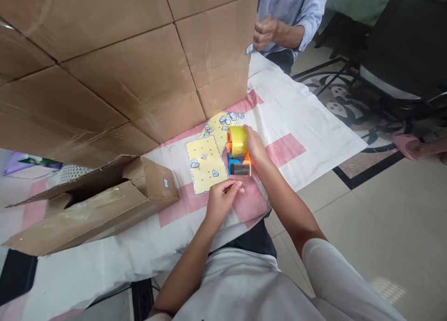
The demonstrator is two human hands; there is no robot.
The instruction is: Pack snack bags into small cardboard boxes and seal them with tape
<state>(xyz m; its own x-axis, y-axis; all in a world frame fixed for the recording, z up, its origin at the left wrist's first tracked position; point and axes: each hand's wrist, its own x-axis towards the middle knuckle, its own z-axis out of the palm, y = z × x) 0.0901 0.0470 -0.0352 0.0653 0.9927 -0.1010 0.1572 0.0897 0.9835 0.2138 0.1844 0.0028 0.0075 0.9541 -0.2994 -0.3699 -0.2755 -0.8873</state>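
Note:
My right hand (256, 144) grips an orange and blue tape dispenser (238, 160) with a yellowish tape roll (237, 141), resting on the white and pink cloth (300, 121). My left hand (221, 197) pinches what looks like the clear tape end just below the dispenser's toothed edge. A yellow sticker sheet (205, 163) with small blue and white stickers lies just left of the dispenser.
A big cardboard box (122, 65) stands behind the sheet. A smaller open carton (94, 204) lies at the left. Another person's hand (265, 32) holds a small sticker at the box's far corner. A black chair (401, 46) stands at the right on tiled floor.

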